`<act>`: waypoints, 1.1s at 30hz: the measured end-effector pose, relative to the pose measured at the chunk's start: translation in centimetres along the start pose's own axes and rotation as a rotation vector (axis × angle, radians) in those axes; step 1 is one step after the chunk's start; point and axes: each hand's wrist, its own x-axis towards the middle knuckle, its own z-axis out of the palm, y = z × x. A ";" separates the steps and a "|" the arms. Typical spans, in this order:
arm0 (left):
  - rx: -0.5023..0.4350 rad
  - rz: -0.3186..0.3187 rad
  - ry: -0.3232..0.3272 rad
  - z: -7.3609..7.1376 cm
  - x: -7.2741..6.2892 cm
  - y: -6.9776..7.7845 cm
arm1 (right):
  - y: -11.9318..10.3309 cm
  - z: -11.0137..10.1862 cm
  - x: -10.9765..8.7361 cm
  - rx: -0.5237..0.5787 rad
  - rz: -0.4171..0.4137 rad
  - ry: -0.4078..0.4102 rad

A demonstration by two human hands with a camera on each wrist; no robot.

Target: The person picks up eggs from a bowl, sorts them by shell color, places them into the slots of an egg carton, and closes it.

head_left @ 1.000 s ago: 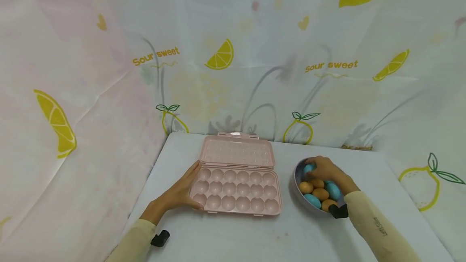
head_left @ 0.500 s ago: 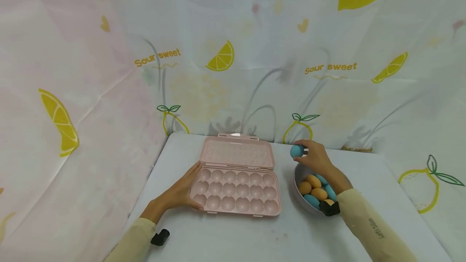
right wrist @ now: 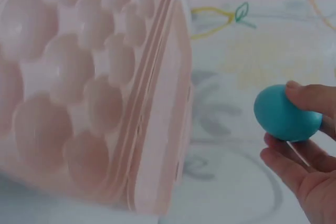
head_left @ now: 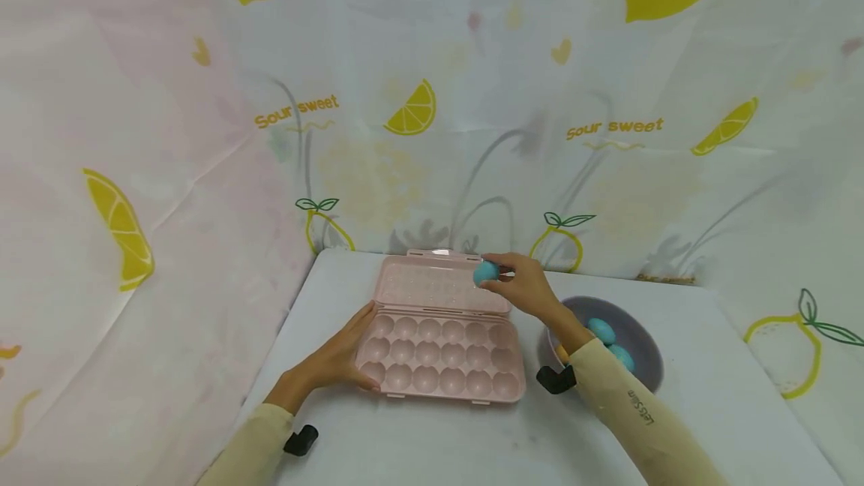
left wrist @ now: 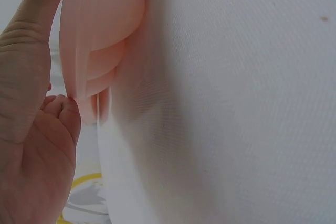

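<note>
Near the opened lid of the pink egg carton, your right hand pinches a blue egg aloft between thumb and fingers; a light, even grip should suit it. Your left hand lies spread along the carton's left edge: press gently to prevent sliding.

Up on the backdrop, orange lettering read "Sour sweet" above the far left corner of the table, and there it came again, a matching slogan, "Sour sweet", above the far edge towards the right! Lower, a third line sat by the far right corner, only partly legible. The right sleeve carried small dark print starting "Lets", its ending unclear.
</note>
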 end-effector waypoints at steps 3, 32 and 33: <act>0.012 0.001 0.004 -0.1 -0.1 0.1 | -0.4 2.0 0.6 0.124 0.033 -0.003; -0.028 0.008 -0.015 -0.1 0.0 0.0 | -2.4 14.6 2.3 0.113 -0.045 -0.196; -0.031 0.001 -0.019 -0.1 0.0 0.0 | -2.4 14.9 2.3 0.100 -0.051 -0.202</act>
